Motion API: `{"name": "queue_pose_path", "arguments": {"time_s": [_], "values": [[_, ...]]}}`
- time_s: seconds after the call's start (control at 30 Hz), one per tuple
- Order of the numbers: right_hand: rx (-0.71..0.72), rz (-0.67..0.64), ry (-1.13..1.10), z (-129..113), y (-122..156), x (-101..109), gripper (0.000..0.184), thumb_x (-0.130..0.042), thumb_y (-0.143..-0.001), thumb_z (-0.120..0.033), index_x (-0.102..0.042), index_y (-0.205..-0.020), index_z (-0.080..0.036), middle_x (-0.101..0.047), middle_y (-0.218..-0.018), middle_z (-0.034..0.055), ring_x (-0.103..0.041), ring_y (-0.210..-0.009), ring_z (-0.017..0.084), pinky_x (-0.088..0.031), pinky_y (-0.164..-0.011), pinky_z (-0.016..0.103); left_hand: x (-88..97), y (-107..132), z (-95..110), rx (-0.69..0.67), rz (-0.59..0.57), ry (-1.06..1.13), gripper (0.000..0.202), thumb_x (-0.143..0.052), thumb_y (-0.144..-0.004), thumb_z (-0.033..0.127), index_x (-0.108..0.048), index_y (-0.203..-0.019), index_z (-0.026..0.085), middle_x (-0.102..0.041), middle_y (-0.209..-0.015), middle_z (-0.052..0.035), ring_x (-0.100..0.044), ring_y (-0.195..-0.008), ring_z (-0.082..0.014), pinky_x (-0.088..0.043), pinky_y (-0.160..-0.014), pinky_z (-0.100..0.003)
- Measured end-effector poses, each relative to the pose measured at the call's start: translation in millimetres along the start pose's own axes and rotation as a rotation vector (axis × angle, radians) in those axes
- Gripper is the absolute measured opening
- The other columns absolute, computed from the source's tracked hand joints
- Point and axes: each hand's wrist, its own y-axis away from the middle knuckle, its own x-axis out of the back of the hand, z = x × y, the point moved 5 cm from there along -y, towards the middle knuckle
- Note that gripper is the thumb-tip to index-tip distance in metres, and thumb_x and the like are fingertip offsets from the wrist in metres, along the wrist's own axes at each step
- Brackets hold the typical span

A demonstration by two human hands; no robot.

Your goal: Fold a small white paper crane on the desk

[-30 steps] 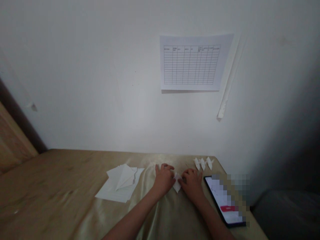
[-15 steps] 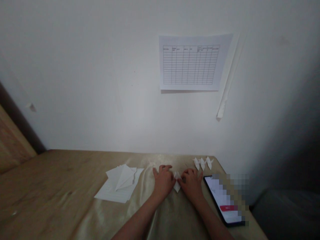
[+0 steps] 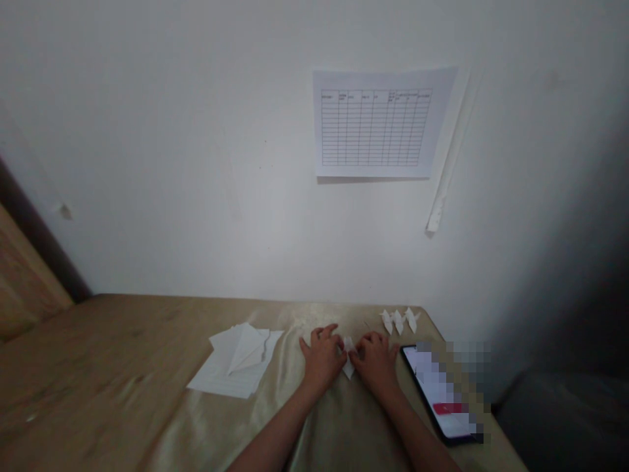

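Observation:
A small folded white paper piece (image 3: 348,360) lies on the tan cloth-covered table (image 3: 122,380), pinched between both hands. My left hand (image 3: 322,354) presses on its left side with curled fingers. Its right side is gripped by my right hand (image 3: 376,359), whose fingers are closed too. Most of the paper is hidden under my fingers; only its top and lower tip show.
A stack of white paper sheets (image 3: 236,360) lies left of my hands. Three small folded paper figures (image 3: 399,320) stand at the table's far right. A lit phone (image 3: 439,393) lies by the right edge. A printed chart (image 3: 376,124) hangs on the wall behind.
Both hands stay on the folded paper and have shifted only slightly; the left fingers have curled a little closer together.

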Motion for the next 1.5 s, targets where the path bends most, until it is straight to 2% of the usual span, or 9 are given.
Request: {"name": "queue_pose_path", "arguments": {"time_s": [0.3, 0.43, 0.67, 0.83, 1.13, 1.3, 1.5], "values": [[-0.008, -0.015, -0.002, 1.8, -3.0, -5.2, 0.021, -0.058, -0.086, -0.03, -0.071, -0.103, -0.026, -0.064, -0.124, 0.0096, -0.046, -0.126, 0.032, -0.018, -0.112, 0.067, 1.0, 2.9, 5.6, -0.039, 0.072, -0.024, 0.017, -0.058, -0.083, 0.024, -0.074, -0.089, 0.026, -0.056, -0.149, 0.0026, -0.04, -0.139, -0.0336, -0.011, -0.115, -0.078], [-0.015, -0.024, -0.01, 0.0, -2.8, -3.5, 0.021, -0.059, -0.085, -0.031, -0.072, -0.1, -0.026, -0.064, -0.124, 0.01, -0.045, -0.125, 0.032, -0.017, -0.113, 0.067, -1.1, 2.3, 3.8, -0.035, 0.045, -0.027, 0.018, -0.059, -0.083, 0.027, -0.075, -0.092, 0.027, -0.056, -0.15, 0.0011, -0.04, -0.139, -0.0338, -0.009, -0.115, -0.078], [0.026, -0.02, -0.017, 2.7, -1.8, 2.4, 0.018, -0.061, -0.086, -0.034, -0.075, -0.095, -0.027, -0.065, -0.122, 0.0081, -0.045, -0.126, 0.031, -0.015, -0.113, 0.067, 0.6, -1.2, -7.9, 0.01, -0.014, 0.041, 0.015, -0.068, -0.079, 0.031, -0.077, -0.091, 0.034, -0.054, -0.151, 0.0058, -0.037, -0.142, -0.0342, -0.011, -0.115, -0.077], [0.039, -0.006, -0.016, 0.9, -1.5, 1.9, 0.019, -0.061, -0.089, -0.039, -0.075, -0.094, -0.027, -0.065, -0.121, 0.0077, -0.046, -0.126, 0.031, -0.014, -0.114, 0.068, 2.0, -0.7, -8.5, 0.011, -0.006, 0.059, 0.012, -0.069, -0.083, 0.036, -0.077, -0.09, 0.034, -0.054, -0.151, 0.0055, -0.036, -0.142, -0.0339, -0.009, -0.115, -0.077], [0.047, 0.029, -0.018, -9.1, 7.7, 15.2, 0.02, -0.056, -0.089, -0.031, -0.073, -0.095, -0.024, -0.067, -0.12, 0.0089, -0.046, -0.126, 0.031, -0.016, -0.114, 0.065, 0.3, 2.3, 0.2, 0.006, -0.002, 0.014, 0.017, -0.062, -0.081, 0.028, -0.075, -0.093, 0.029, -0.055, -0.15, 0.0028, -0.038, -0.141, -0.0334, -0.01, -0.115, -0.077], [0.05, 0.027, 0.006, -8.5, 6.7, 12.3, 0.02, -0.056, -0.087, -0.029, -0.073, -0.096, -0.024, -0.066, -0.121, 0.0089, -0.046, -0.125, 0.031, -0.014, -0.115, 0.065, -0.1, 1.7, 2.0, 0.007, -0.003, -0.004, 0.019, -0.063, -0.08, 0.028, -0.076, -0.094, 0.028, -0.057, -0.147, -0.0013, -0.038, -0.141, -0.0345, -0.008, -0.116, -0.076], [0.093, 0.016, -0.026, -1.7, 2.4, 6.4, 0.017, -0.06, -0.085, -0.028, -0.074, -0.095, -0.026, -0.066, -0.118, 0.0071, -0.047, -0.124, 0.029, -0.015, -0.117, 0.06, 1.3, -1.3, -8.2, -0.001, 0.001, 0.012, 0.019, -0.067, -0.08, 0.031, -0.078, -0.096, 0.033, -0.059, -0.144, 0.0006, -0.039, -0.141, -0.0333, -0.008, -0.117, -0.075]]}}
